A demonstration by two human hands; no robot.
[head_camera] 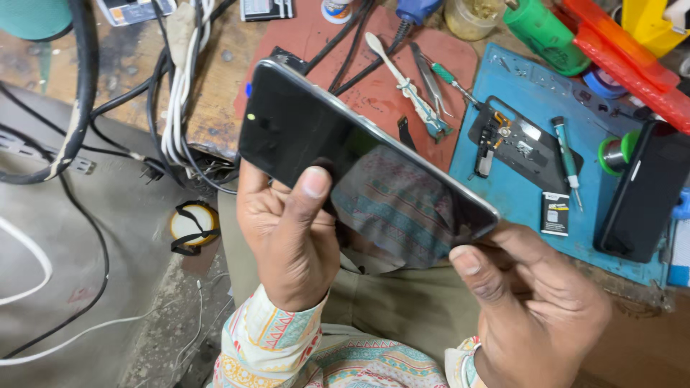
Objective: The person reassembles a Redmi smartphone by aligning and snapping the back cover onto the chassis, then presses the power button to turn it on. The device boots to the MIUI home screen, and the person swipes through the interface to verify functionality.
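Head view shows a blue mat (517, 179) with a black part (521, 144) and screwdriver (566, 159) on it, beyond a phone (359, 176) held over the lap. Left hand (287, 230) grips its underside, thumb on the glass; right hand (532, 302) pinches the lower corner. It looks like an inspection step, calling for a steady tilt.

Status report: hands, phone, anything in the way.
Left hand and right hand both grip the phone, dark screen up, above the lap. Nothing between them.

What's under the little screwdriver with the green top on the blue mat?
The screwdriver lies on a black opened part and the blue mat. What lies directly beneath its shaft is covered.
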